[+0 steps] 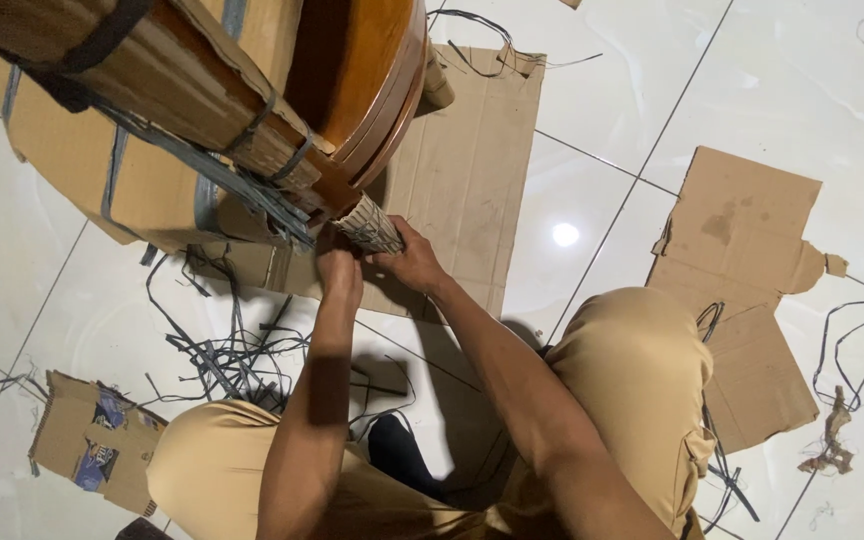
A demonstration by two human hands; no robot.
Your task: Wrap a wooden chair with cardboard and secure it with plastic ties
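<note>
A round wooden table (372,70) lies tipped on its side on the tiled floor, with one leg (182,80) wrapped in brown cardboard and bound by dark plastic straps. At the leg's joint with the top sits a piece of corrugated cardboard wrap (367,225). My left hand (337,265) grips the wrap from below. My right hand (412,262) grips it from the right side. Both hands touch each other at the wrap.
A flattened cardboard sheet (467,160) lies under the table. Torn cardboard pieces (742,260) lie to the right, another scrap (92,440) at lower left. Cut dark straps (232,350) tangle on the floor between my knees (642,350).
</note>
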